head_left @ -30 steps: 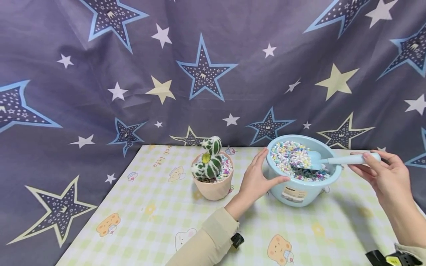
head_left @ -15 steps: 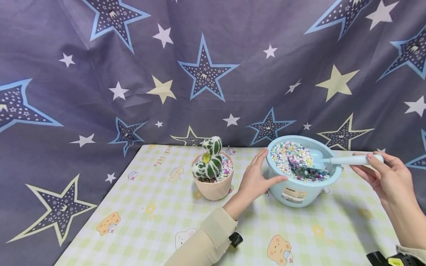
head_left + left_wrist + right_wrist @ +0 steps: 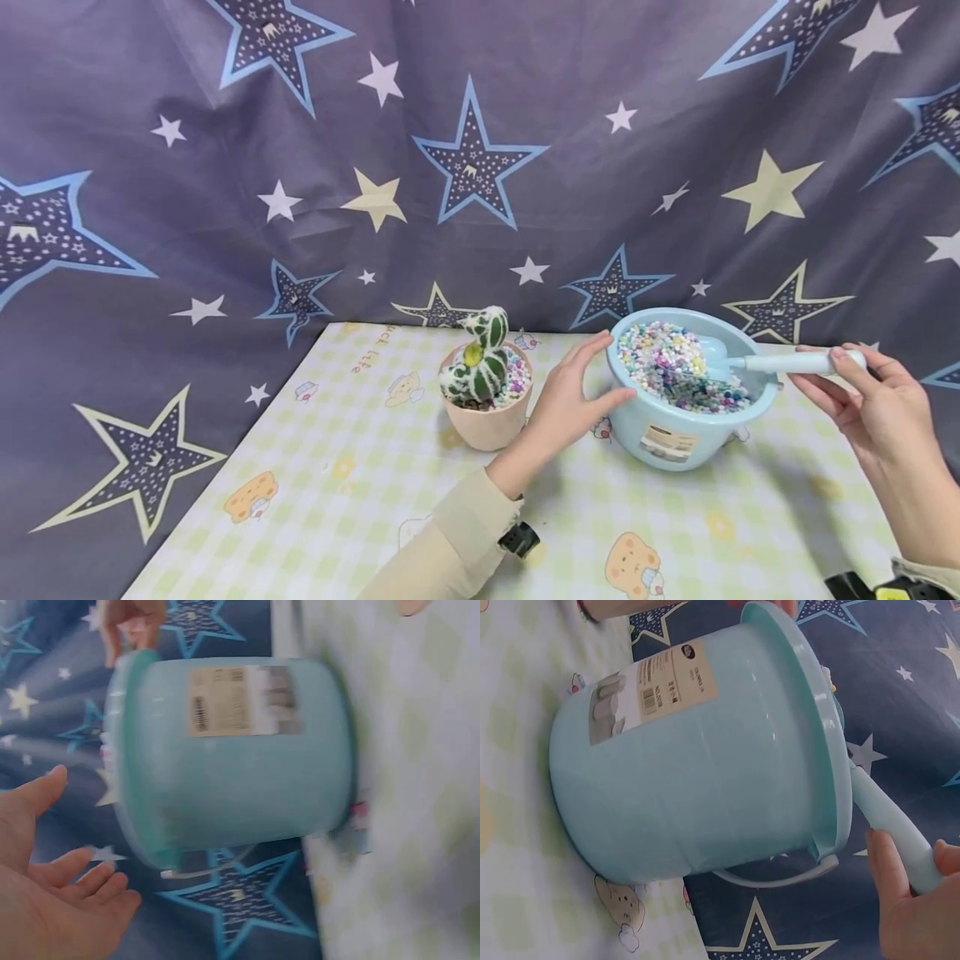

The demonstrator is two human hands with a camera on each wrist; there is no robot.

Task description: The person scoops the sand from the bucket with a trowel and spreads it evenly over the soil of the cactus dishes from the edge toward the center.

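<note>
A light blue bucket [image 3: 678, 437] stands on the right part of the table, filled with small multicoloured pebbles [image 3: 660, 354]. The blade of a light blue scoop [image 3: 791, 362] lies in the pebbles, and its handle sticks out over the right rim. My right hand [image 3: 877, 404] pinches the end of that handle; the right wrist view shows thumb and fingers around it. My left hand [image 3: 573, 396] is just left of the bucket with fingers spread. In the left wrist view a gap shows between the left hand [image 3: 60, 885] and the bucket's rim.
Left of the left hand stands a pink pot [image 3: 486, 425] with a white-striped cactus [image 3: 486, 371] and coloured pebbles. A checked cloth [image 3: 315, 458] covers the table. Behind it hangs a dark star-patterned curtain [image 3: 562, 75]. The bucket's thin handle [image 3: 780, 881] hangs at its side.
My left hand has let go of the bucket's rim and drawn slightly left. The right hand keeps its hold on the scoop, whose blade has shifted slightly right. The head view has turned slightly.
</note>
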